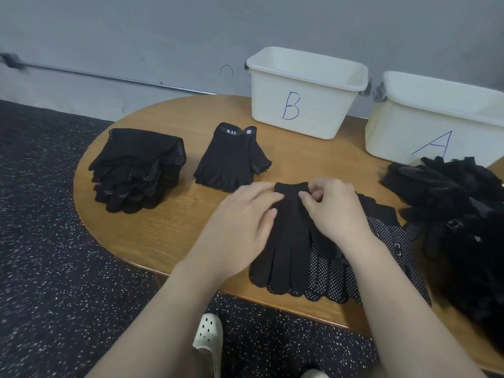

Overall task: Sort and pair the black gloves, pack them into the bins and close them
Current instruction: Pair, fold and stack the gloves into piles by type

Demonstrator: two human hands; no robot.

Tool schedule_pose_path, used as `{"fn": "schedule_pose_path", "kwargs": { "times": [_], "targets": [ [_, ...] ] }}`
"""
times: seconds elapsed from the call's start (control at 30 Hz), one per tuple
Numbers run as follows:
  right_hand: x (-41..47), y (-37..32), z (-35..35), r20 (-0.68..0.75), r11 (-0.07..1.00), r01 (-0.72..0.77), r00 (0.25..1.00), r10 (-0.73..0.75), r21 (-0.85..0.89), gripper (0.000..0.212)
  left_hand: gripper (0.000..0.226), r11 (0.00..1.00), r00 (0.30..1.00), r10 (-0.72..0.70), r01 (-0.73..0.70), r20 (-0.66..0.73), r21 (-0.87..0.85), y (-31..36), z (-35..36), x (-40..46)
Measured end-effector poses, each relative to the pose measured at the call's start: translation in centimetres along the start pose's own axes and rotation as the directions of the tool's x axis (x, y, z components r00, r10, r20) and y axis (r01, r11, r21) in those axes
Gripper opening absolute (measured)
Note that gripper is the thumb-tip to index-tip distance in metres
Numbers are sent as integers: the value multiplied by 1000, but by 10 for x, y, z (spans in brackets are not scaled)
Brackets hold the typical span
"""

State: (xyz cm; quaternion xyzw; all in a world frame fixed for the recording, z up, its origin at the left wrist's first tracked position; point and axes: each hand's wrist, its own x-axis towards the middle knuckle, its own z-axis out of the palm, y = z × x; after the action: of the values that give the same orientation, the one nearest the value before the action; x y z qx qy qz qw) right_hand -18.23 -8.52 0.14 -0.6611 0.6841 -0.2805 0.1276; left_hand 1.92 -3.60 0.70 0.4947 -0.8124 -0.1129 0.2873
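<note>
A plain black glove lies on top of dotted black gloves at the table's near edge, cuff pointing away from me. My left hand lies flat on its left side with straight fingers. My right hand pinches the cuff. A stack of dotted black gloves sits at the far left. Fingerless black gloves with a 5.11 label lie beside that stack. A loose heap of black gloves fills the right side. Two open white bins stand at the back, marked B and A.
The wooden table is rounded on its left end, with dark speckled floor around it. A grey wall runs behind the bins. A white clog shows under the table's near edge. No bin lids are in view.
</note>
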Motion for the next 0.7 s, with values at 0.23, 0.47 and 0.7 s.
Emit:
{"fn": "schedule_pose_path", "kwargs": {
  "times": [0.23,0.47,0.7],
  "targets": [
    [-4,0,-7,12,999,40,999,-40,4,22,54,995,958,74,-91,279,47,0,31,7],
    [-15,5,-19,104,994,112,988,-110,-7,26,76,986,909,61,-120,412,118,-8,32,5],
    [-37,2,-27,-38,952,304,952,-305,-33,23,105,990,907,66,-112,415,88,-9,31,4]
  ]
}}
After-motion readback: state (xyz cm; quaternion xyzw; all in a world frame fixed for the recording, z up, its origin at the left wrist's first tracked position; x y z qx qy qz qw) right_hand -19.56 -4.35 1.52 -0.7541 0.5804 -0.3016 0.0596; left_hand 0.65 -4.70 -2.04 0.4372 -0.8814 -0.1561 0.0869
